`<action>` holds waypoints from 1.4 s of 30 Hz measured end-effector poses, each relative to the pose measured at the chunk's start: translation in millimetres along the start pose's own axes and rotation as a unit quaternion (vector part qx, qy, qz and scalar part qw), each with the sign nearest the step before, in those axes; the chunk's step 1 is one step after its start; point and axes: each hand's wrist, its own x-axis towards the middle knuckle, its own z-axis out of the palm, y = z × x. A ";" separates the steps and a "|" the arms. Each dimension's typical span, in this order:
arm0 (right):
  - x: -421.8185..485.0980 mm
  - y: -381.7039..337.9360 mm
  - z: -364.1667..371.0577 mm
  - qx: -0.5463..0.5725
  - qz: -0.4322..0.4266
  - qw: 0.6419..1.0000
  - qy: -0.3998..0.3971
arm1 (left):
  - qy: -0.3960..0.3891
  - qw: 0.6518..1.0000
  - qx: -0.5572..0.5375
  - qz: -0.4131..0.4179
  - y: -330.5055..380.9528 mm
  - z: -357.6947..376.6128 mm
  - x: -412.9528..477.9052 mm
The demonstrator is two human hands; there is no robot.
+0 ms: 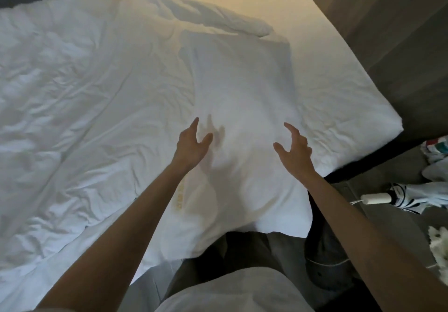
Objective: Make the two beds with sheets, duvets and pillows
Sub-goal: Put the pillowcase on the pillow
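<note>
White cotton fills most of the head view. A pillow [242,98] is seen lying lengthwise at the centre of the frame on the bed [351,108], with its near end overhanging the bed's edge toward six o'clock. The left hand [192,143] is held over the pillow just to the nine o'clock side of centre, and the right hand [294,148] over its three o'clock side. The hands are kept apart, fingers spread and slightly bent, and nothing is gripped by either. A shadow of the left hand is cast on the pillow just beside it, so that hand appears raised off the cloth. Whether the right hand touches the pillow cannot be told. A crumpled duvet [63,88] is spread over the bed from eight to eleven o'clock, and a rolled fold of white bedding is bunched at twelve o'clock, just beyond the pillow's far end. On the grey floor [388,166] at four o'clock a folded umbrella [400,199] with a white handle is laid.
</note>
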 end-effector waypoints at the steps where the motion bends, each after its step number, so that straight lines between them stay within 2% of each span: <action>1: 14.9 0.6 -3.7 0.009 0.017 1.000 -0.006 | 0.004 1.000 0.000 -0.006 9.4 4.9 15.8; 6: 89.0 5.1 -13.9 0.038 0.116 0.992 -0.035 | 0.026 0.996 0.004 -0.080 45.0 29.7 86.8; 10: 141.7 14.0 -9.0 0.052 0.162 0.984 -0.059 | 0.037 0.991 0.030 -0.128 56.7 51.2 134.8; 14: 179.2 20.3 -4.2 0.082 0.181 0.977 -0.081 | 0.047 0.984 0.016 -0.168 49.7 63.3 165.8; 18: 201.7 24.7 1.5 0.070 0.191 0.975 -0.089 | 0.053 0.987 -0.011 -0.154 32.0 68.5 175.8; 21: 204.0 26.9 9.0 0.033 0.176 0.982 -0.060 | 0.057 0.986 -0.017 -0.158 28.5 70.4 178.5; 25: 194.5 16.9 9.6 0.043 0.151 0.987 -0.025 | 0.069 0.979 -0.063 -0.182 26.4 65.3 172.0; 31: 167.9 -14.3 -4.2 0.066 0.112 0.991 0.013 | 0.086 0.969 -0.180 -0.143 25.7 51.0 150.6; 35: 134.9 -31.1 -14.8 0.076 0.087 0.993 0.039 | 0.112 0.969 -0.183 -0.119 24.0 33.8 122.5; 42: 36.5 -50.5 -34.6 0.088 0.064 0.989 0.096 | 0.137 0.969 -0.204 -0.016 10.6 4.0 32.9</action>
